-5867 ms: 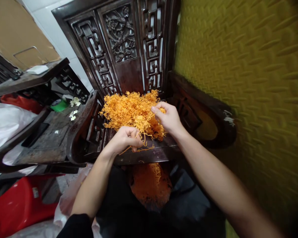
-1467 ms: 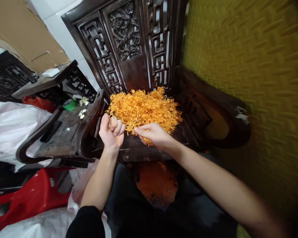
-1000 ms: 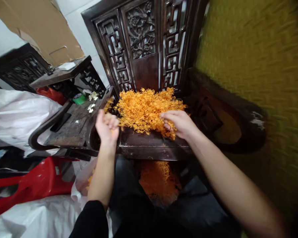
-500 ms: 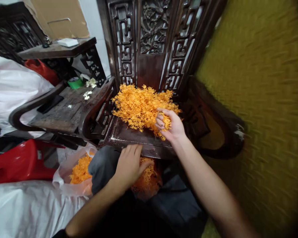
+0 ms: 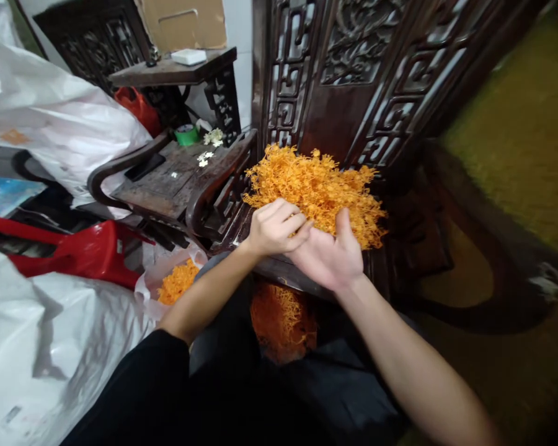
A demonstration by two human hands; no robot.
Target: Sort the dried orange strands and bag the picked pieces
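A heap of small, branching orange plastic pieces [image 5: 316, 186] lies on the seat of a dark carved wooden chair [image 5: 325, 130]. In front of the heap my right hand [image 5: 330, 257] is turned palm up, thumb raised and fingers stretched to the left. Its palm shows bare. My left hand [image 5: 279, 228] lies over the right fingertips with its own fingers curled; whatever is between them is hidden. Below the seat edge, between my legs, more orange pieces fill a reddish container [image 5: 283, 322].
Left of my knee stands a translucent bag [image 5: 149, 291] holding orange pieces [image 5: 179, 282]. A red plastic stool [image 5: 97, 251] and large white sacks [image 5: 74, 334] lie further left. Green tape [image 5: 186, 134] and white flower pieces [image 5: 214, 137] rest on the neighbouring chair [image 5: 162, 179].
My left hand has risen from my knee to meet the right one. The right hand has drawn back from the heap and uncurled; the orange pieces it held no longer show. The view has shifted left.
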